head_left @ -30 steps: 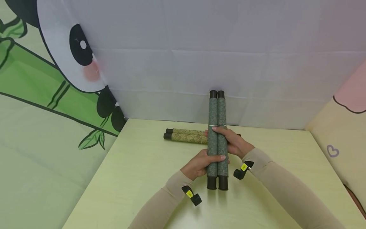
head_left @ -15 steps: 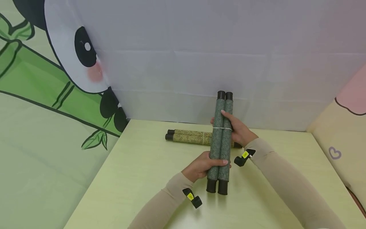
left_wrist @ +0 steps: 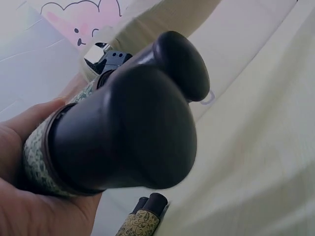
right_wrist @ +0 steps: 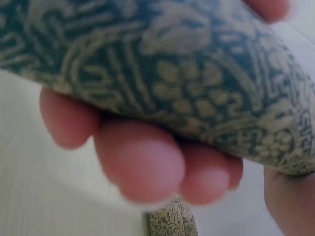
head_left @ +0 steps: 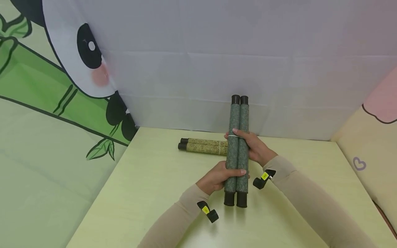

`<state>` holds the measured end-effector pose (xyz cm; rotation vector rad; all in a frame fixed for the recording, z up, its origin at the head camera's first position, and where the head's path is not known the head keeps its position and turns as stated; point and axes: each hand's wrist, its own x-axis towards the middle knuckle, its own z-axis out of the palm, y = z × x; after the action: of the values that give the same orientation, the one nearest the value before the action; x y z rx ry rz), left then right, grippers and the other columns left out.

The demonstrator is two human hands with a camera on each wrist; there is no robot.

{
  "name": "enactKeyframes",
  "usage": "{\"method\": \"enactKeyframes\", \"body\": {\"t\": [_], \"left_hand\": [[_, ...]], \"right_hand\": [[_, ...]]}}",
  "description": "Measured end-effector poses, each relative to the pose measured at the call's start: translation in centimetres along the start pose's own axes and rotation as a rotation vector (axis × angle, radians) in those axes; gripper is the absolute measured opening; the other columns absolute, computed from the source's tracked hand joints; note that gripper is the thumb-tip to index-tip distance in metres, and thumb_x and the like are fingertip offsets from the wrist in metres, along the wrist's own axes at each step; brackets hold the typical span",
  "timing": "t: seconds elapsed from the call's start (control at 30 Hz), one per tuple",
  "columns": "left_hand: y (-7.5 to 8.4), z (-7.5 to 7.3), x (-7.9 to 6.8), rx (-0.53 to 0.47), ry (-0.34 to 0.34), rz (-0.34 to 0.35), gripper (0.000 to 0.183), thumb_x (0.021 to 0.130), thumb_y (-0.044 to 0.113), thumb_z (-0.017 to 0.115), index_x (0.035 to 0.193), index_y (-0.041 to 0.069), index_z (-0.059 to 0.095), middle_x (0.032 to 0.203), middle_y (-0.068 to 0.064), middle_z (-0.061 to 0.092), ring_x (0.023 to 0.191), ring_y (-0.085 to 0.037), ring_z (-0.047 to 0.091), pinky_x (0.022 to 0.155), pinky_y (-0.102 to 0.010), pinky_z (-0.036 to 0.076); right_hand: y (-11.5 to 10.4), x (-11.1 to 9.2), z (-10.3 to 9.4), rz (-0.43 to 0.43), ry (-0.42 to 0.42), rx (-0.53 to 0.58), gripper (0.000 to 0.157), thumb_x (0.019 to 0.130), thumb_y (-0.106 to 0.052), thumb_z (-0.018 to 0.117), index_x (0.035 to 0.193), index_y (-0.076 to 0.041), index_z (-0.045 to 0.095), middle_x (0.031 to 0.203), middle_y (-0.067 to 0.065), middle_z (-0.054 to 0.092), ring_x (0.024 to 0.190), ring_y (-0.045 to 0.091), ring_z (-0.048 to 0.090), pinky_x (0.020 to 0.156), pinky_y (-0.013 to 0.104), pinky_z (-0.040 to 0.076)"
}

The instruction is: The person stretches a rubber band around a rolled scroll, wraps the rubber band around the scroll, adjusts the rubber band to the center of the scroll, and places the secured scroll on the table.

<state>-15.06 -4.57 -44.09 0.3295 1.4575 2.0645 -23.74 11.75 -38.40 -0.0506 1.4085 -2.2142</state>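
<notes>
In the head view both hands hold a green patterned scroll (head_left: 243, 155), rolled on two rods with dark end knobs and tied by a thin white string. It stands nearly upright above the table. My left hand (head_left: 215, 175) grips its lower part, thumb across the front. Higher up, my right hand (head_left: 256, 148) holds it near the string, with fingers behind. The left wrist view shows its dark end knobs (left_wrist: 147, 128) close up. Curled fingers (right_wrist: 142, 162) lie along the patterned surface in the right wrist view. Behind it lies a second, yellow patterned scroll (head_left: 203, 148), partly hidden.
A pale wooden-look table (head_left: 149, 193) lies beneath the hands. At its back edge hangs a plain greyish cloth wall (head_left: 186, 79). A panda and bamboo print (head_left: 62, 103) covers the left side.
The green scroll tipped to the right half a second ago and has come back closer to upright. My right hand went up along it, then back down to the string. Both hands keep hold.
</notes>
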Motion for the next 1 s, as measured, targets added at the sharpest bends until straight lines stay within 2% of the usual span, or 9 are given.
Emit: {"method": "enactKeyframes", "body": {"t": [0.13,0.23,0.43,0.6,0.83,1.0], "left_hand": [[-0.1,-0.1,0.0,-0.011,-0.009,-0.002,0.037,0.095,0.007,0.069,0.129,-0.005,0.058,0.104,-0.013,0.071,0.094,-0.024,0.071,0.085,-0.038,0.058],[-0.3,-0.3,-0.1,-0.02,-0.018,-0.004,0.035,0.095,0.006,0.068,0.127,-0.005,0.06,0.102,-0.012,0.071,0.093,-0.023,0.071,0.085,-0.037,0.058],[-0.8,-0.4,-0.2,-0.017,-0.036,-0.005,0.034,0.095,0.006,0.068,0.127,-0.003,0.059,0.101,-0.012,0.072,0.092,-0.022,0.071,0.083,-0.036,0.058],[-1.1,-0.5,-0.2,-0.013,-0.041,0.002,0.032,0.095,0.006,0.068,0.125,-0.005,0.061,0.1,-0.012,0.072,0.091,-0.022,0.071,0.082,-0.035,0.058],[-1.4,-0.6,-0.3,-0.017,-0.05,-0.004,0.034,0.095,0.006,0.068,0.127,-0.004,0.06,0.102,-0.011,0.071,0.092,-0.022,0.07,0.082,-0.034,0.058],[-1.3,-0.6,-0.5,-0.008,-0.038,0.001,0.038,0.095,0.008,0.069,0.13,-0.004,0.058,0.103,-0.013,0.071,0.093,-0.023,0.07,0.083,-0.036,0.058]], "right_hand": [[0.7,-0.3,0.2,-0.001,0.014,0.012,0.059,0.104,-0.028,0.062,0.15,-0.005,0.034,0.118,0.004,0.07,0.125,0.021,0.059,0.085,0.034,0.052],[1.1,-0.5,0.1,0.011,0.011,0.02,0.06,0.104,-0.029,0.062,0.151,-0.005,0.034,0.12,0.004,0.068,0.127,0.022,0.057,0.085,0.034,0.051],[1.8,-0.8,-0.2,0.029,0.009,0.073,0.059,0.104,-0.03,0.061,0.149,-0.005,0.034,0.121,0.006,0.065,0.124,0.023,0.056,0.086,0.035,0.052],[2.5,-1.1,-0.3,0.024,-0.004,0.125,0.062,0.104,-0.03,0.06,0.151,-0.008,0.026,0.125,0.008,0.063,0.123,0.022,0.059,0.092,0.035,0.052],[3.1,-1.5,-0.4,0.019,-0.049,0.093,0.064,0.107,-0.031,0.056,0.155,-0.003,0.025,0.12,0.006,0.066,0.118,0.02,0.061,0.091,0.036,0.052],[3.3,-1.6,-0.3,0.019,-0.075,0.104,0.065,0.106,-0.033,0.056,0.154,-0.004,0.022,0.119,0.007,0.066,0.111,0.02,0.065,0.09,0.037,0.053]]}}
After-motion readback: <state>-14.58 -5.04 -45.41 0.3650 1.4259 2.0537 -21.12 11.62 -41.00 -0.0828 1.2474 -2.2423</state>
